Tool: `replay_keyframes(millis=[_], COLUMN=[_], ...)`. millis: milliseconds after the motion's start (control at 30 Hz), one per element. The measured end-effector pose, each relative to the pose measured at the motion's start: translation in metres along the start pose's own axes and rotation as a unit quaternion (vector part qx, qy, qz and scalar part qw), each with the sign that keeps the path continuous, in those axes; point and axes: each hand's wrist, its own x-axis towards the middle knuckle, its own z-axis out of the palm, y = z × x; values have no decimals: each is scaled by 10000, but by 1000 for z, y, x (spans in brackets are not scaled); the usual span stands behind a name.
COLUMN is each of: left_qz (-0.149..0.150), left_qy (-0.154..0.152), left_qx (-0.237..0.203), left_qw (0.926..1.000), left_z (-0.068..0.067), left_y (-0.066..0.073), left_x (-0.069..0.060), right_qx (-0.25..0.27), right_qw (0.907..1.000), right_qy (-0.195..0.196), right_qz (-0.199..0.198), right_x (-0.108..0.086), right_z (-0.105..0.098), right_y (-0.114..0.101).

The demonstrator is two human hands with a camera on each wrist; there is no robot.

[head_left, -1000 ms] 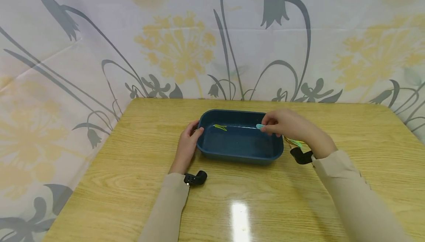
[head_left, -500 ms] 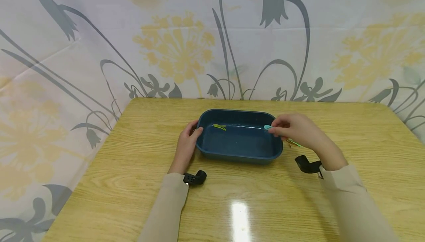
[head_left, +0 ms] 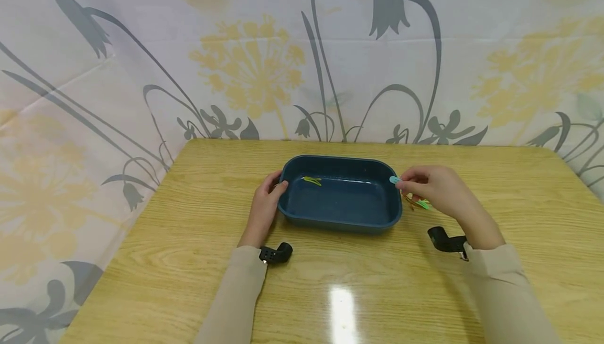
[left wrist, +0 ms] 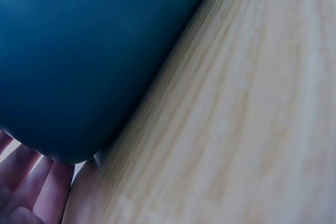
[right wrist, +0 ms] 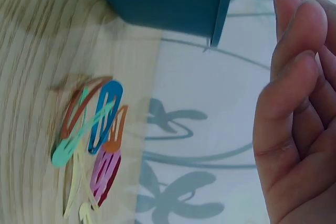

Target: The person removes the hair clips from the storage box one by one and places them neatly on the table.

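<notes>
A dark blue plastic basin (head_left: 340,205) stands on the table. My left hand (head_left: 263,207) grips its left end, thumb on the rim and fingers outside; the left wrist view shows those fingers (left wrist: 55,190) against the wall. Over the right rim, my right hand (head_left: 441,189) pinches a light blue snap hair clip (head_left: 394,180); the right wrist view shows the curled fingers, the clip hidden. Inside the basin near the back left lies a yellow-green hair clip (head_left: 312,181). Below the right hand is a loose pile with a blue hair clip (right wrist: 113,93) and a mint hair clip (right wrist: 64,153).
Brown, orange, pink and cream hair clips also lie in that pile, just right of the basin. The wooden table (head_left: 198,176) ends at the back against a flower-patterned cloth (head_left: 264,55). A bright reflection shows on the table's front part.
My right hand has moved right, from above the basin's inside to its right rim, with the light blue hair clip pinched throughout. The left hand and the basin stay nearly still.
</notes>
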Motion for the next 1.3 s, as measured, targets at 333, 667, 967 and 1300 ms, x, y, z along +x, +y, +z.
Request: replay_keyframes(millis=[333,667,967,1300], left_qz=[-177,-106,-81,-184], left_qy=[-167,-18,-91,-122], left_qx=[-53,56,-70,-103], left_qw=[9997,9999,9999,9997], left_z=[-3,-2,-1,-3], left_y=[22,1,8,17], left_x=[-11,-2,-4,-8], right_qx=[-30,-6,70,282], right_qw=[9995,9993,9976,9940], right_qy=[295,337,535,735], right_qz=[86,169,436,757], right_x=[-3,-7,-15,-20], right_z=[-8,-13,-23,-29], right_y=[15,30,42,55])
